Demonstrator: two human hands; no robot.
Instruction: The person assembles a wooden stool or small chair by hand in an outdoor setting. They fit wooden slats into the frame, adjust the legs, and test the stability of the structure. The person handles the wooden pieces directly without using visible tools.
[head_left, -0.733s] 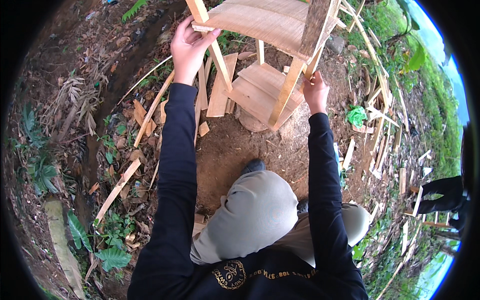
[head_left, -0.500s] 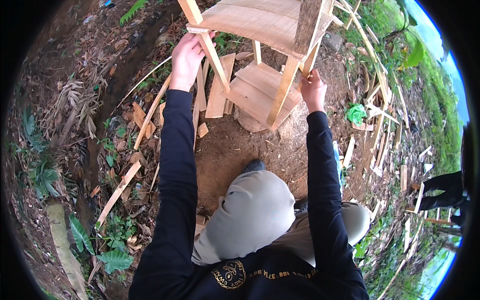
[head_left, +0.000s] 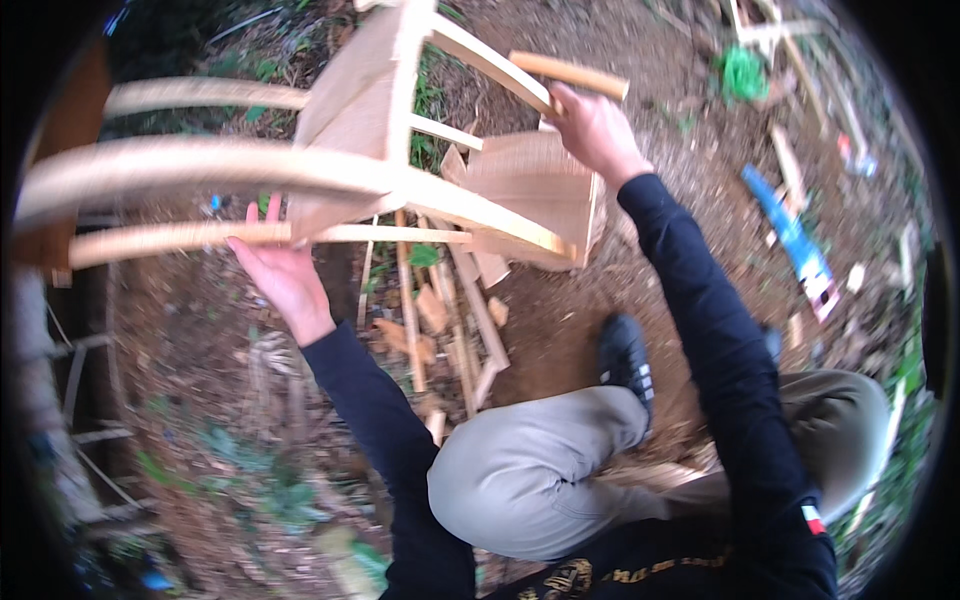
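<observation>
A pale wooden chair (head_left: 350, 95) is tipped over, its curved back posts pointing left and its legs right. My left hand (head_left: 285, 280) supports it at the lower back post beside the seat, with fingers stretched behind the post and thumb on the near side. My right hand (head_left: 598, 130) is closed around the end of the upper leg. Just beyond that hand a short wooden stick (head_left: 575, 75) shows; I cannot tell whether the hand touches it. Beneath the legs lies a wide wooden board (head_left: 525, 185). Motion blurs the chair back.
Wooden strips and offcuts (head_left: 470, 310) lie on the soil left of my knee (head_left: 530, 470). My shoe (head_left: 625, 365) is planted on bare earth. To the right are a blue plastic wrapper (head_left: 790, 240) and a crumpled green bag (head_left: 742, 75). Leafy plants (head_left: 290, 510) grow at lower left.
The chair has tipped and swung left, from upright to lying on its side in the air. My left hand has moved lower and left; my right hand has risen slightly. The view has shifted.
</observation>
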